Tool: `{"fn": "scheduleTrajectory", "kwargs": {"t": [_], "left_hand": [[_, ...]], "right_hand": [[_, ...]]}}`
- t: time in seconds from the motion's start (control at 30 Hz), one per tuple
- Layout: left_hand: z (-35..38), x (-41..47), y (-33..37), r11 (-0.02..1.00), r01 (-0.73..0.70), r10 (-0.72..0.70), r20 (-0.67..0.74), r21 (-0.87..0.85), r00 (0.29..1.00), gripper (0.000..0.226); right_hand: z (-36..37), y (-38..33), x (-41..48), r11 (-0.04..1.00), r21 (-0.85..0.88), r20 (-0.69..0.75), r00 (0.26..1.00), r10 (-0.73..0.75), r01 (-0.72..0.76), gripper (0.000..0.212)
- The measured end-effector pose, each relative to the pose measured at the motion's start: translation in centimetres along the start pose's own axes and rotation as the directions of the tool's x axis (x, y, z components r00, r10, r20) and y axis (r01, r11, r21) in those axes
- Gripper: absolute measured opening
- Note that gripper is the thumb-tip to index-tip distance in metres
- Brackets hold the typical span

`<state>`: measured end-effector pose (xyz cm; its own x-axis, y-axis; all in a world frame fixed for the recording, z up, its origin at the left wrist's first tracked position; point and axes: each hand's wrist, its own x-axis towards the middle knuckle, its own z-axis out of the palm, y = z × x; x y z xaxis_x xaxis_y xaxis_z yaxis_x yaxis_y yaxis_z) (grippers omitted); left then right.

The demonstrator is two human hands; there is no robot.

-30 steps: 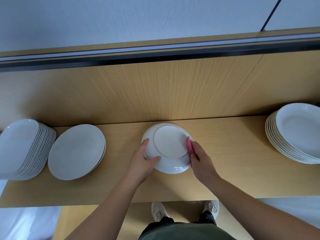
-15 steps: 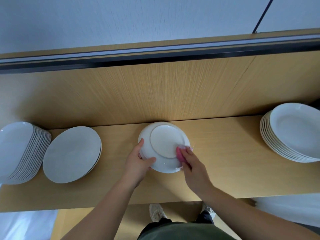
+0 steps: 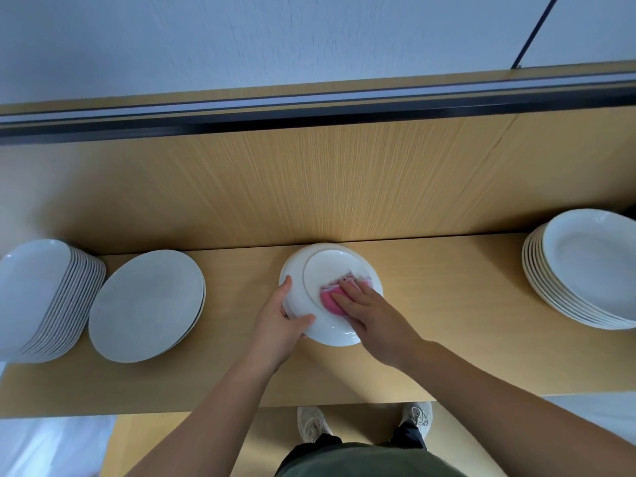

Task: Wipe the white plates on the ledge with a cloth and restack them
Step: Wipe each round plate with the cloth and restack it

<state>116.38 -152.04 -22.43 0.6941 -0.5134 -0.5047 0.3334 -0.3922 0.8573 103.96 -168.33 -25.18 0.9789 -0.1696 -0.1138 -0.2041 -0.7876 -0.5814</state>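
A white plate (image 3: 327, 270) is held upside down over the middle of the wooden ledge (image 3: 447, 321), its round foot ring facing up. My left hand (image 3: 280, 321) grips its left rim, thumb on top and fingers underneath. My right hand (image 3: 368, 315) presses a pink cloth (image 3: 329, 299) flat against the plate's underside, fingers straight over the cloth. A low stack of white plates (image 3: 148, 304) lies left of centre, and a taller leaning stack (image 3: 38, 297) stands at the far left. Another stack of white plates (image 3: 592, 270) sits at the right end.
A wooden back panel (image 3: 309, 184) rises behind the ledge, topped by a dark rail (image 3: 309, 111). The ledge's front edge runs just above my shoes (image 3: 311, 425) on the floor below.
My right hand has slid the pink cloth from the plate's right rim leftward onto its underside. The left hand keeps its grip on the left rim.
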Motion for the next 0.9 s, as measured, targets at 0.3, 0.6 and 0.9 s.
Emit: {"fn": "scheduleTrajectory", "kwargs": {"t": [0.3, 0.6, 0.9], "left_hand": [[0.0, 0.4, -0.1, 1.0, -0.003, 0.003, 0.001, -0.002, 1.0, 0.084], [-0.1, 1.1, -0.3, 0.999, 0.007, -0.006, -0.024, 0.04, 1.0, 0.085], [-0.1, 1.1, -0.2, 0.998, 0.008, -0.005, -0.046, 0.07, 0.999, 0.086]], "right_hand": [[-3.0, 0.9, 4.3, 0.986, -0.044, 0.013, 0.987, 0.159, -0.159, 0.045], [-2.3, -0.8, 7.8, 0.991, -0.097, 0.06, 0.993, 0.099, -0.093, 0.047], [-2.7, -0.5, 3.9, 0.986, 0.062, 0.189, 0.969, -0.162, 0.152, 0.049]]}}
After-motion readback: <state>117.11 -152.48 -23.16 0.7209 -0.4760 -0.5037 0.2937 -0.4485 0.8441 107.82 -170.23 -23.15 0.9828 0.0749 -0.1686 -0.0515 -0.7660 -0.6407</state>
